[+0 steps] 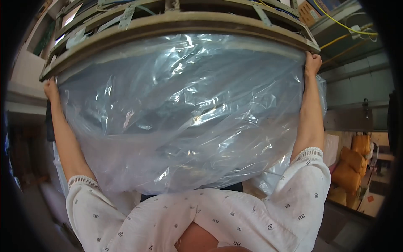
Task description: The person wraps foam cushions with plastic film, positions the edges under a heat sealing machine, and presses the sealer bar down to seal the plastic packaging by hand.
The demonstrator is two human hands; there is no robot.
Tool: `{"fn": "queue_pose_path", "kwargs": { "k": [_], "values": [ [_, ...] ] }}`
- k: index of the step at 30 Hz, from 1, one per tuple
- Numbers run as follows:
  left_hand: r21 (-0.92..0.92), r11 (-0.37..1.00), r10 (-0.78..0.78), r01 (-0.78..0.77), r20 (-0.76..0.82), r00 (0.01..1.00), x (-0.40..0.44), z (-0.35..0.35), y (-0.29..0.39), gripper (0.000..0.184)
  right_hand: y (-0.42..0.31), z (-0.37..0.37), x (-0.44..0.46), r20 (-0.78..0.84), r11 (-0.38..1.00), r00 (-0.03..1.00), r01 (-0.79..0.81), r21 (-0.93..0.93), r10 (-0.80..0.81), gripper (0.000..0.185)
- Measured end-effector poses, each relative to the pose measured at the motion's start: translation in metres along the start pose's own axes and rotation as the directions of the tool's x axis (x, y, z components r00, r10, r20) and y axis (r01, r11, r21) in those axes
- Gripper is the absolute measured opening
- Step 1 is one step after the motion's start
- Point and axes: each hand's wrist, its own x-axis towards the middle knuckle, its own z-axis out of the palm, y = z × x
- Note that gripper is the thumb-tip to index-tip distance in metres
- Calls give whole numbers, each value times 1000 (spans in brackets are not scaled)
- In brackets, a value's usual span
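Note:
A wide, shiny clear plastic sheet [184, 109] spreads between my raised arms, wrinkled and hanging down toward my body. At its far left corner my left hand [51, 89] is closed on the plastic, close under the end of a long wooden-looking bar [176, 24]. My right hand [312, 64] is closed in a fist on the sheet's far right corner, near the bar's other end. The sheet's top edge runs along just below the bar. Exactly how the fingers pinch the plastic is too small to make out.
Above the bar is a slatted rack [147, 9] with strips and cables. A yellow cable [342, 26] loops at the upper right. Orange-brown wrapped bundles [350, 166] lie at the lower right. Grey metal panels [357, 90] stand on the right side.

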Motion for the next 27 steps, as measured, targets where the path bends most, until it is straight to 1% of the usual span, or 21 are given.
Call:
{"fn": "queue_pose_path", "kwargs": {
  "k": [2, 3, 4, 5, 6, 8, 9, 12, 13, 14, 15, 16, 17, 18, 19, 20, 22, 24, 25, 27],
  "values": [
    [-82, 994, -61, 67, 65, 996, 12, -3, -20, 31, -11, -9, -8, -45, 980, 999, -14, 198, 24, 38],
    [-275, 953, -118, 129, 57, 991, 20, 0, -33, 29, -12, -11, -10, -32, 980, 999, -6, 198, 13, 37],
    [-454, 872, -178, 186, 61, 982, 27, 6, -46, 27, -11, -11, -9, -17, 980, 1000, 2, 198, 2, 37],
    [-616, 752, -237, 232, 76, 969, 34, 8, -57, 26, -12, -11, -9, -3, 980, 1000, 12, 199, -12, 37],
    [-628, 735, -256, 255, 91, 962, 42, 7, -67, 27, -12, -11, -10, -6, 977, 1000, 2, 215, -1, 37],
    [-648, 700, -296, 301, 121, 948, 44, -1, -66, 29, -14, -11, -10, -9, 969, 1000, -14, 247, 17, 38],
    [-665, 667, -364, 336, 102, 926, 42, -1, -66, 32, -14, -11, -12, -34, 964, 999, 3, 266, 6, 40],
    [-416, 891, -193, 181, 14, 981, 28, -5, -54, 35, 0, -3, -4, -46, 958, 999, 13, 287, 0, 41],
    [-154, 969, -177, 194, 114, 977, 14, -8, -32, 43, -3, -5, -6, -67, 942, 997, -12, 337, 37, 43],
    [-42, 993, -95, 106, 218, 971, 1, -9, -10, 42, 5, 0, -2, -99, 914, 991, -39, 405, 86, 42],
    [65, 998, -23, 3, 321, 947, -11, -11, 7, 42, 8, -8, 9, 125, 671, 956, -276, 688, 266, 41],
    [171, 979, 30, -114, 428, 903, -17, -21, 18, 42, 14, -19, 12, 391, 306, 857, -491, 816, 335, 40],
    [25, 999, -47, 41, 356, 933, -11, -39, 20, 40, 6, -42, 5, 419, 55, 813, -479, 876, 404, 38],
    [-136, 974, -136, 183, 298, 945, -3, -59, 22, 39, 0, -63, -5, 459, -195, 762, -417, 888, 457, 36],
    [-169, 975, -99, 142, 240, 966, 6, -87, 26, 38, 17, -72, -10, 465, -291, 771, -368, 883, 436, 34],
    [-196, 975, -68, 104, 181, 981, 14, -117, 26, 36, 22, -81, -23, 522, -329, 757, -414, 849, 394, 34],
    [-210, 946, -197, 249, 241, 950, 32, -163, -3, 37, 11, -108, -71, 631, -395, 715, -509, 764, 299, 33],
    [-268, 919, -241, 288, 195, 951, 53, -188, -40, 38, -21, -142, -115, 690, -370, 692, -597, 712, 212, 32],
    [-299, 904, -264, 305, 168, 950, 55, -199, -47, 38, -34, -153, -131, 719, -356, 676, -639, 682, 163, 32],
    [-1, 967, -253, 255, 106, 962, 47, -208, -29, 37, -41, -161, -150, 678, -284, 722, -628, 725, 136, 31]
  ]
}}
